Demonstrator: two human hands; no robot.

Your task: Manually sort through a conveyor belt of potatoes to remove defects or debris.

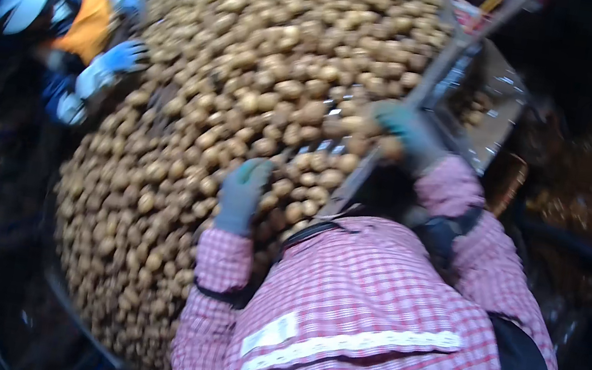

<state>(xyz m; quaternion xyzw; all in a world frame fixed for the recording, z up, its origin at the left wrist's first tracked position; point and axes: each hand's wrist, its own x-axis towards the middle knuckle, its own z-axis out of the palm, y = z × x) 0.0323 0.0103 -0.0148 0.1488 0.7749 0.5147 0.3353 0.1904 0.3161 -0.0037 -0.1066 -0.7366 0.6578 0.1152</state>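
Note:
A large heap of potatoes [268, 66] lies before me on a wide surface. My left hand [243, 194], in a grey and green glove, rests on the potatoes left of my chest; whether it grips one is hidden. To the right, by the metal edge [357, 180], my right hand [404, 129] is blurred, in a similar glove. A brownish potato [391, 147] is at its fingers; whether it is held I cannot tell. Pink checked sleeves cover both my arms.
Across the heap at the left, a co-worker [87, 27] in a pale hat and orange garment has a blue-gloved hand by the potatoes. Beyond the metal edge stands a brown container [497, 123] with some potatoes. A curved rim [80, 319] bounds the heap at lower left.

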